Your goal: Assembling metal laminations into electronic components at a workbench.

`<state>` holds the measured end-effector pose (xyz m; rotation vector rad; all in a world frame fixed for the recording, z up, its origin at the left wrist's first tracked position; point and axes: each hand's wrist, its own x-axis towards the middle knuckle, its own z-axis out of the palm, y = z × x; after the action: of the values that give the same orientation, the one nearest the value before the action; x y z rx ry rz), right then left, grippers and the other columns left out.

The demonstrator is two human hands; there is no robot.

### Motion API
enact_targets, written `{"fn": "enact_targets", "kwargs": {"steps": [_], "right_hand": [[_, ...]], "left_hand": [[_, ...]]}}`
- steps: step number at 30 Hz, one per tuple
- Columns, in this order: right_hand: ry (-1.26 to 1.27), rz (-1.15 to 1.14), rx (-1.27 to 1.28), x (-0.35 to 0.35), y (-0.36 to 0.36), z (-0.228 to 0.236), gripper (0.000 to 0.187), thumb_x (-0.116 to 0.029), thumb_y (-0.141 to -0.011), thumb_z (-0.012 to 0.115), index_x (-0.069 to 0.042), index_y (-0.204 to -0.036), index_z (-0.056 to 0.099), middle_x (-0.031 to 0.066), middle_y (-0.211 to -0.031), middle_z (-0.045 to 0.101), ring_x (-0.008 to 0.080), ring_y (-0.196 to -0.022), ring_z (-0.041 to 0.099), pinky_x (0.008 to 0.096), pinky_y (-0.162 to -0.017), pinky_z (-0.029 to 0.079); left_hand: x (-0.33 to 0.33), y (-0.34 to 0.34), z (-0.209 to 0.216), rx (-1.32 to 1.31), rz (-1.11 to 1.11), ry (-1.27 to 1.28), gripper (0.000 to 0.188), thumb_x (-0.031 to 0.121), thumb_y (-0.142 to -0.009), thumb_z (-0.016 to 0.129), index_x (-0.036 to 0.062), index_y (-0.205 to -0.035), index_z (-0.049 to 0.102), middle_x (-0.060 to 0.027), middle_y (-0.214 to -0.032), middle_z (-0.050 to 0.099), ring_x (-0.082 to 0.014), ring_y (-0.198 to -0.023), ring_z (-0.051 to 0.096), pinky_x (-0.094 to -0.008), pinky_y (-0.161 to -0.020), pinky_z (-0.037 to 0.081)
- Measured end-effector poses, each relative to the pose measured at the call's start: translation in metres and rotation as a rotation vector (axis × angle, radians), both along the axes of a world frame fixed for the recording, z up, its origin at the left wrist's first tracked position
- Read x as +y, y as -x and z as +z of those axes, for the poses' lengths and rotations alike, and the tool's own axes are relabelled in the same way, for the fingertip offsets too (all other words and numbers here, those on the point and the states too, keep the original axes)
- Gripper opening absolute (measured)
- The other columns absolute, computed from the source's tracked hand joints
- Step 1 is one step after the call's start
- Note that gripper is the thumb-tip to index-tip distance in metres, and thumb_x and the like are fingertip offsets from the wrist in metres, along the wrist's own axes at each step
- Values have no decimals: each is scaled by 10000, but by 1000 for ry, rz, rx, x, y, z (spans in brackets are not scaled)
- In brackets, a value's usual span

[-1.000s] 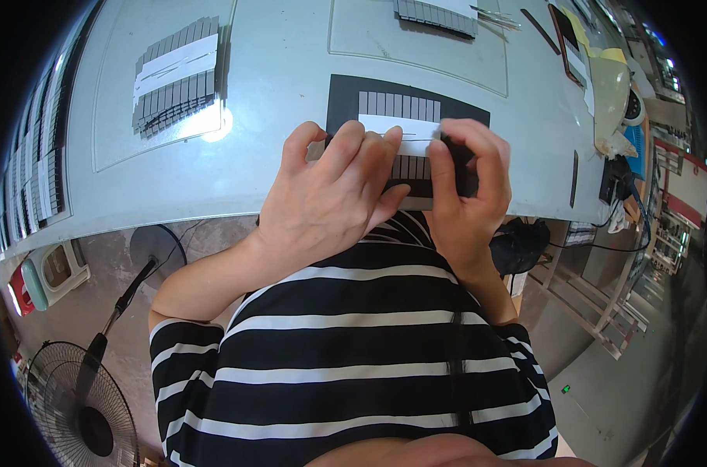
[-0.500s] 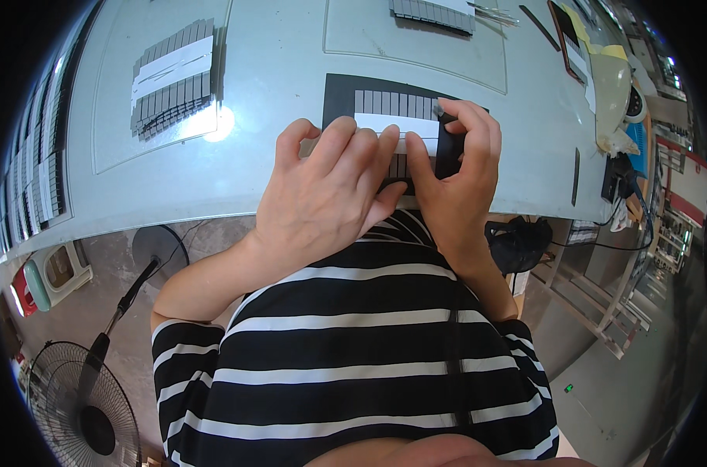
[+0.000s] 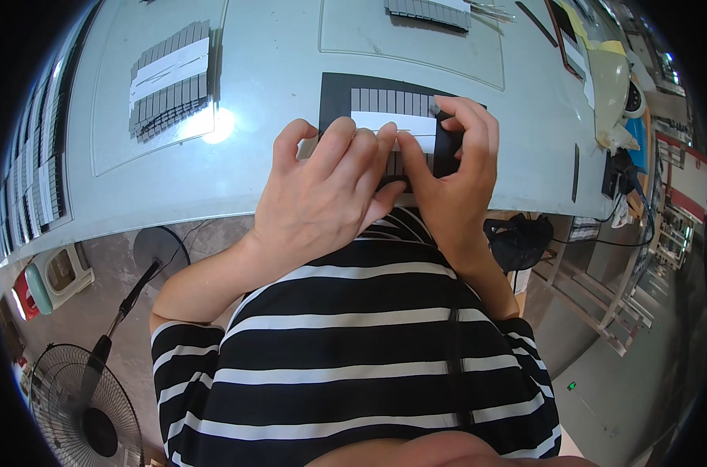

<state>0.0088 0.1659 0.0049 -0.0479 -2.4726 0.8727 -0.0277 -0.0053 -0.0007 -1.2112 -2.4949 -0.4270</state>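
Observation:
In front of me lies a panel of narrow grey strips crossed by a white band, on a black mat. A thin dark line shows on the band between my hands. My left hand is curled over the panel's left and near part. Its index fingertip rests on the band; the other fingertips are hidden. At the panel's right side my right hand has thumb and index finger apart. The thumb touches the band, and the index tip is at the far right corner beside a small dark grey bit.
Stacks of similar banded strips lie at left and far back, with thin wires beside the latter. A phone and dark bars are on the right. A fan and a stool stand lower left.
My right thumb has slid left along the white band toward my left index fingertip. The left hand holds nearly the same pose. The whole view has shifted slightly.

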Motion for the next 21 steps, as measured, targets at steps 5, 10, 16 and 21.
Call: {"fn": "enact_targets", "kwargs": {"steps": [5,10,16,21], "right_hand": [[29,-72,27,5,-12,18,140,-60,-857,734,-101,-991,744,101,-1283,547,279,-1161,435,376,-955,408],[236,-7,-180,2,-18,17,105,-104,-914,706,-72,-994,766,103,-1441,492,256,-1257,397,376,-1060,349],[87,-59,-240,-3,-15,17,115,-150,-914,718,-81,-989,771,67,-1440,504,257,-1245,391,376,-1047,375],[-39,-55,-187,-2,-15,12,122,-149,-894,739,-93,-998,768,66,-1422,519,258,-1206,432,362,-1009,415]], "left_hand": [[-1,-1,1,-7,-3,29,568,416,-852,704,101,-1316,616,-12,-1063,550,-184,-1063,516,-419,-951,308],[0,0,1,-14,-4,-2,562,416,-849,707,100,-1306,624,-13,-1058,546,-184,-1070,511,-419,-955,306],[0,0,0,-16,-6,-29,565,416,-841,712,100,-1302,628,-11,-1053,552,-182,-1088,502,-422,-961,308],[0,0,1,-23,-14,-25,562,411,-840,713,98,-1299,632,-15,-1064,557,-182,-1093,497,-419,-961,311]]}}
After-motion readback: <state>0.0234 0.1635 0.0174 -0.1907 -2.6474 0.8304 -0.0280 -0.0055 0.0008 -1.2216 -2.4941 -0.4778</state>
